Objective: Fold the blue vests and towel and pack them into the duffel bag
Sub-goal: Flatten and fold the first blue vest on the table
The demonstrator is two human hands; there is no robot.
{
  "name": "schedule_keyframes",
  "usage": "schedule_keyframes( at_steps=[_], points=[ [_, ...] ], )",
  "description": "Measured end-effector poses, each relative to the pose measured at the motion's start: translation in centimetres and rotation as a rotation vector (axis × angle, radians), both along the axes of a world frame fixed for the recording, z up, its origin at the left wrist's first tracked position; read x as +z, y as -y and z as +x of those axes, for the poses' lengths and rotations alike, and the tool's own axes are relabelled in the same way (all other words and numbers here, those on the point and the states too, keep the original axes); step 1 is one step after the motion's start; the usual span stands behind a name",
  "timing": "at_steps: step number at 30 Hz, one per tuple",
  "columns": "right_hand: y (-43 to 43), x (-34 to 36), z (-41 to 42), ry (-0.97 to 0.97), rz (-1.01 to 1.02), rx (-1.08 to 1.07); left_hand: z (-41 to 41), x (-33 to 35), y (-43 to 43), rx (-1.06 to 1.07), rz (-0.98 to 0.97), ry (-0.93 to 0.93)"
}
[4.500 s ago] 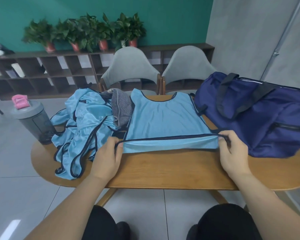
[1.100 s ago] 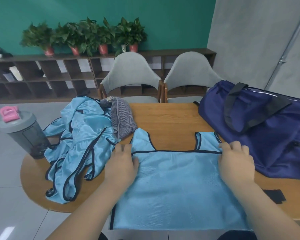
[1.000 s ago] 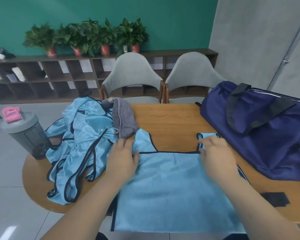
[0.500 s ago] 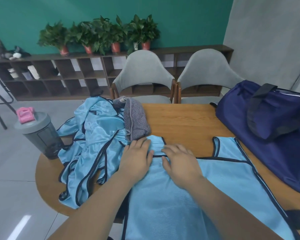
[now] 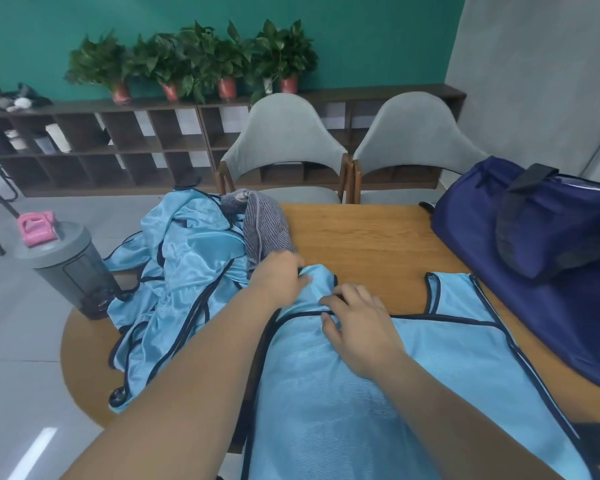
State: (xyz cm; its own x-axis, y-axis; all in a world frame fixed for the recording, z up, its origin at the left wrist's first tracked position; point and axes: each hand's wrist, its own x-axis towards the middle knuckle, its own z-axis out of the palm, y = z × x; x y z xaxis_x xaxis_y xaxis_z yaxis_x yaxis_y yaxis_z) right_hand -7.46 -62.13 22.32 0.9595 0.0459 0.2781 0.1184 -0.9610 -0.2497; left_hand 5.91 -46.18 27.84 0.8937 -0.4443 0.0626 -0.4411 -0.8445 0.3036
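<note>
Left hand (image 5: 278, 278) shifted onto blue vest (image 5: 326, 396) strap, fingers clamped, right hand (image 5: 357, 327) pinching neckline

Nothing legible anywhere in view. The shaker bottle (image 5: 73, 271) at the left edge of the table (image 5: 361, 244) has faint pale marks low on its dark wall, too blurred to make out.
</note>
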Motion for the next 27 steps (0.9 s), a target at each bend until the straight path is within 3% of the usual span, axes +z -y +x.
schedule_keyframes(
  at_steps=[4, 7, 9, 13, 19, 23, 27],
  points=[
    [0.0, -0.1, 0.1, 0.013, 0.019, 0.001, -0.1, 0.7, -0.4, 0.039, -0.491, -0.269],
    [0.0, 0.0, 0.1, -0.008, 0.006, 0.005, -0.5, 0.7, -0.3, 0.072, -0.617, -0.397],
    [0.0, 0.0, 0.1, -0.007, 0.007, 0.002, -0.4, 0.6, -0.3, 0.077, -0.671, -0.4],
    [0.1, 0.1, 0.1, -0.012, 0.008, 0.004, 0.3, 0.6, -0.3, 0.175, -0.739, -0.175],
    [0.1, 0.3, 0.0, -0.003, 0.03, 0.015, -0.5, -0.3, -0.4, 0.224, -0.588, 0.189],
    [0.4, 0.3, 0.1, -0.065, 0.095, 0.014, -3.0, -1.7, -0.1, 0.094, -0.546, 0.277],
    [0.3, 0.2, 0.4, -0.128, 0.063, 0.023, -4.9, -4.6, -0.1, -0.054, -0.101, 0.164]
  ],
)
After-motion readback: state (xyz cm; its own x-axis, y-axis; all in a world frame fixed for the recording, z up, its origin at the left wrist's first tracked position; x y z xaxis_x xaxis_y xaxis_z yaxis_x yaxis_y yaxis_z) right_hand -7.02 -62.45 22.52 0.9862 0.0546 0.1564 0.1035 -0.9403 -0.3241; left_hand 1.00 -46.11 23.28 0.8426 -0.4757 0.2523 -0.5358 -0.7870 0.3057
